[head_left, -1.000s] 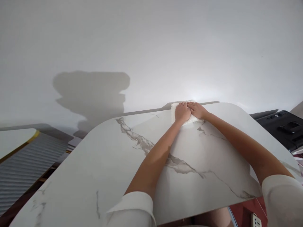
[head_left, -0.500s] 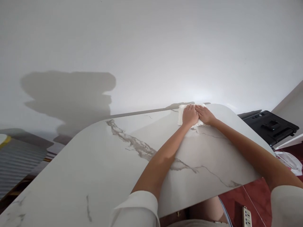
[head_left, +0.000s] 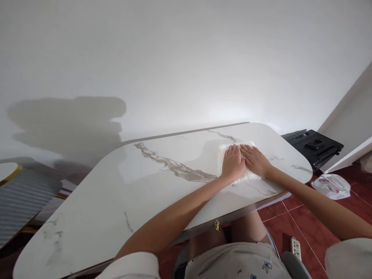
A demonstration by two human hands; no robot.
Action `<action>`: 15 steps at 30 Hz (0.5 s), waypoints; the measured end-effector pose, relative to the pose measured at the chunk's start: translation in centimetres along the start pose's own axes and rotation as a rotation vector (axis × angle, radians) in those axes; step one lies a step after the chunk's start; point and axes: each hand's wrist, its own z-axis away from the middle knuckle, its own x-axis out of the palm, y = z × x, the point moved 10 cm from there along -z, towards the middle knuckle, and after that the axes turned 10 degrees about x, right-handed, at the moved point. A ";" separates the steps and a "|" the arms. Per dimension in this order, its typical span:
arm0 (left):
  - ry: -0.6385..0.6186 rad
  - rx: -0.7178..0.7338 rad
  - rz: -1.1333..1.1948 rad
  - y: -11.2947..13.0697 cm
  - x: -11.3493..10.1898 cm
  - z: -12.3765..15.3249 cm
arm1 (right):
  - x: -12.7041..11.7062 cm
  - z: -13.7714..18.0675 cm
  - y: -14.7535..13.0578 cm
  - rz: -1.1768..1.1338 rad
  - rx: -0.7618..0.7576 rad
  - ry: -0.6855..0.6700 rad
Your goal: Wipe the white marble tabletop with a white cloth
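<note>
Both of my hands lie flat, side by side, on a white cloth [head_left: 222, 153] on the white marble-patterned table [head_left: 122, 201]. My left hand [head_left: 233, 162] has its fingers stretched out and pressed on the cloth's left part. My right hand [head_left: 255, 159] is spread over its right part. The cloth sits in the right half of the tabletop, back from the far edge, and is mostly hidden under my hands.
A black case [head_left: 312, 146] stands on the floor past the table's right end. A white plastic bag [head_left: 331, 186] lies on the red tiled floor, and a white power strip [head_left: 295, 248] lies near my seat. A grey ribbed panel [head_left: 20, 197] leans at the left.
Both hands and the cloth have slid from the table's far edge back toward me, and my view has dropped and shifted so more floor shows on the right.
</note>
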 end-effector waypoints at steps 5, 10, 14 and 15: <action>-0.058 -0.032 0.132 2.9 0.1 4.6 | -1.3 5.4 -1.5 -0.057 -0.062 -0.005; -0.046 -0.066 0.229 5.4 0.7 5.5 | -2.3 8.3 -0.3 -0.105 -0.075 -0.023; -0.039 -0.066 0.212 7.0 2.0 3.8 | -2.7 8.6 2.5 -0.150 -0.074 -0.033; -0.036 -0.058 0.211 7.4 2.3 3.1 | -2.8 8.5 3.4 -0.161 -0.070 -0.029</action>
